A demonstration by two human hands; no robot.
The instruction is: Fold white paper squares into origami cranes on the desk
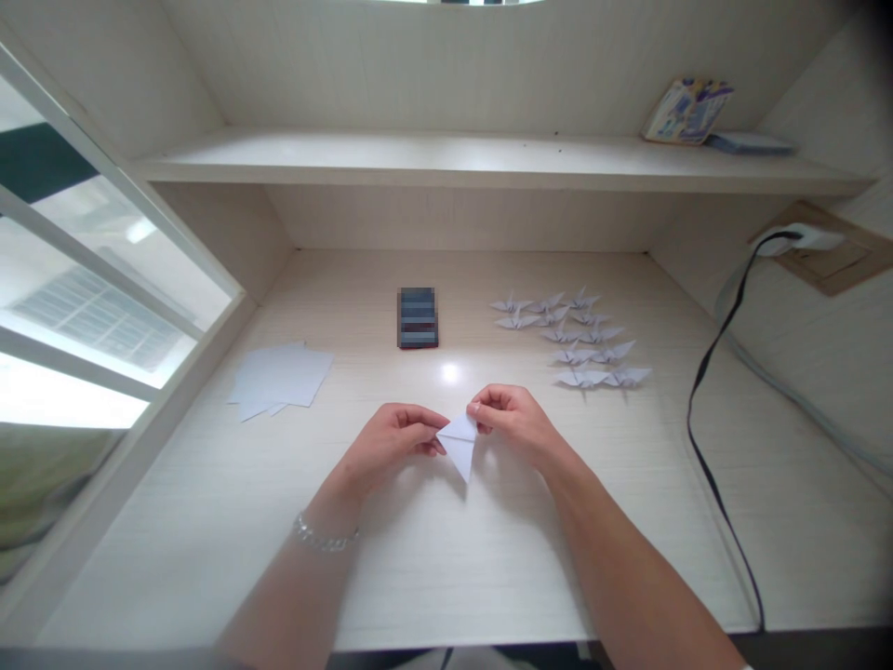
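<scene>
Paper [460, 445] sits pinched between both hands at desk [488, 558] centre — left hand [391, 437] grips its left corner, right hand [513, 419] its top. Best to press the crease flat and keep the edges aligned. Cranes [579, 340] lie at two o'clock, sheets [279, 380] at ten — no containers visible.

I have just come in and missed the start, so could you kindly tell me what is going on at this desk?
A person is folding a small white paper piece over the desk. The left hand pinches its left corner and the right hand grips its top edge, the point hanging down. A group of finished paper cranes lies to the right, a stack of blank sheets to the left, and a dark phone further back.
</scene>
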